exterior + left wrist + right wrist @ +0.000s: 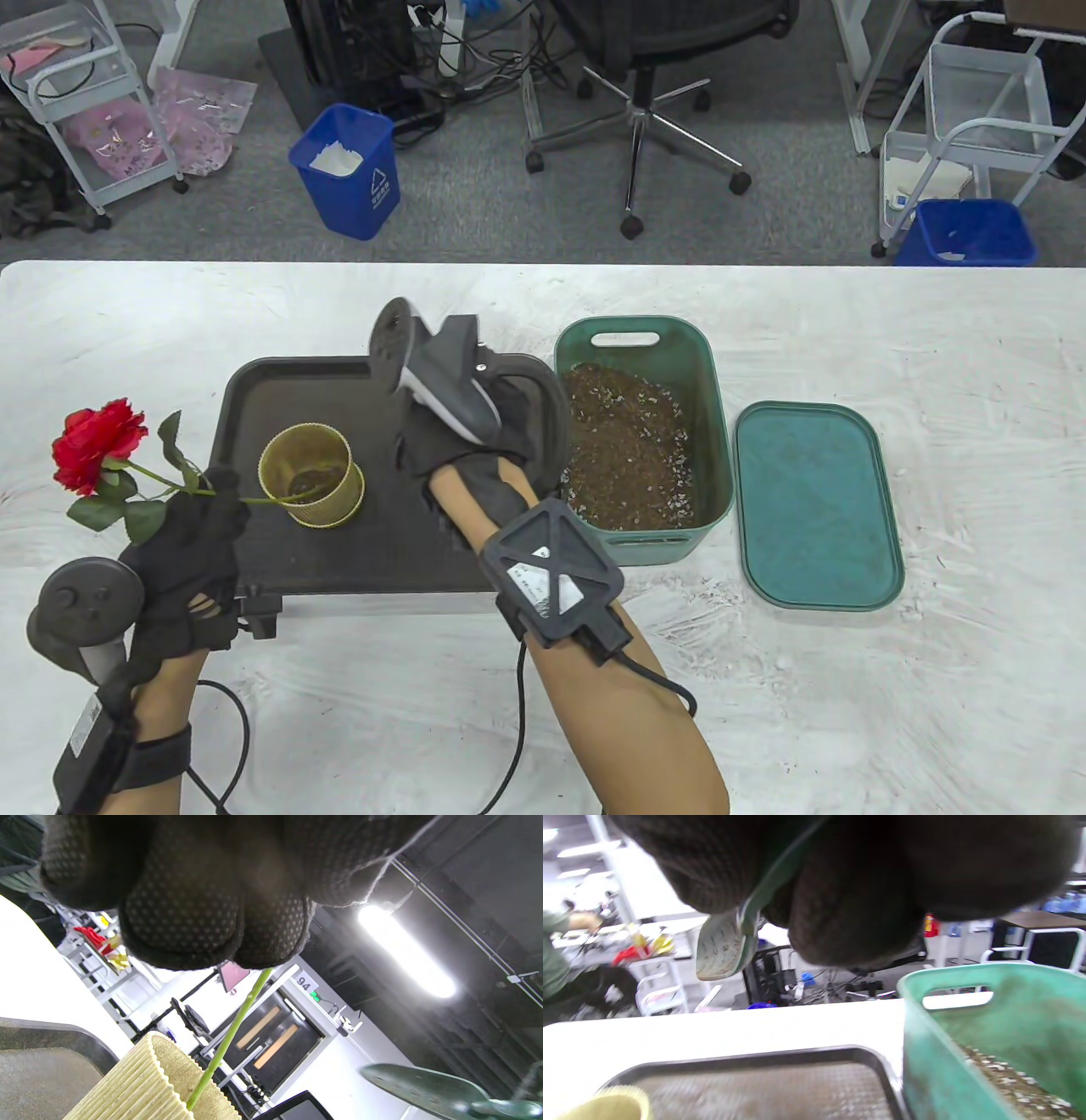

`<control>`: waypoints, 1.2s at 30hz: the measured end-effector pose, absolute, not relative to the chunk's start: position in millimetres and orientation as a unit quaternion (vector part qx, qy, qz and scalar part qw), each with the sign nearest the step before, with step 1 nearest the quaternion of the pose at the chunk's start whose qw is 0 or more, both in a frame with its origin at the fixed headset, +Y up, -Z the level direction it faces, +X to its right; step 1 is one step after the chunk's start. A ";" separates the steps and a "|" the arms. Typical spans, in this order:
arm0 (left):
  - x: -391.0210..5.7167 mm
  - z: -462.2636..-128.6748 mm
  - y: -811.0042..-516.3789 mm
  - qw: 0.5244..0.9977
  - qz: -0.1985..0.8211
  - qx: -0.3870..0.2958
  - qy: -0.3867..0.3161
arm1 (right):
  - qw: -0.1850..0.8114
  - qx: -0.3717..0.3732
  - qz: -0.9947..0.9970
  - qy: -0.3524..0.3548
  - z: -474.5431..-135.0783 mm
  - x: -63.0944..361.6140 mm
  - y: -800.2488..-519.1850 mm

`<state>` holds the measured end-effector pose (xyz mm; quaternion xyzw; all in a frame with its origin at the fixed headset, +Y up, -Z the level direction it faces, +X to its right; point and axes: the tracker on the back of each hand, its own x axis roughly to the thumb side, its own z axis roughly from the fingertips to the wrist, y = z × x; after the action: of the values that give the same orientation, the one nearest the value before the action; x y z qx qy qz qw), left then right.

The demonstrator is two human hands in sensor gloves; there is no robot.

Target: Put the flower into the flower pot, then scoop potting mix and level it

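Observation:
A red rose leans out to the left, and my left hand pinches its green stem. The stem's lower end dips over the rim into the ribbed yellow flower pot, which stands on the dark tray. My right hand hovers over the tray's right edge beside the green bin of potting mix. It grips a green scoop with a pale blade; in the table view the hand and tracker hide the scoop.
The bin's green lid lies flat on the table to the right of the bin. Beyond the table's far edge are an office chair, two blue waste bins and white carts.

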<state>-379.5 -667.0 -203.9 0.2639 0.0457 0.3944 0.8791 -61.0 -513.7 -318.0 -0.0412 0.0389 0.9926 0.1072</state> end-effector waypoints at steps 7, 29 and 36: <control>-378.7 -204.2 -667.8 0.880 0.394 0.263 0.045 | 0.130 -0.150 0.980 0.031 -321.7 28.2 -505.9; -380.2 -204.7 -667.7 0.879 0.396 0.261 0.044 | -0.017 -0.263 0.929 0.260 -355.0 94.6 -629.4; -381.4 -205.1 -667.4 0.878 0.397 0.262 0.049 | 0.081 -0.248 0.925 0.275 -358.1 104.2 -638.0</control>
<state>-381.4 -667.4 -205.1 0.2616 0.0485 0.3975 0.8782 104.2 -638.0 -358.1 -0.2484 0.2746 0.9253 0.0815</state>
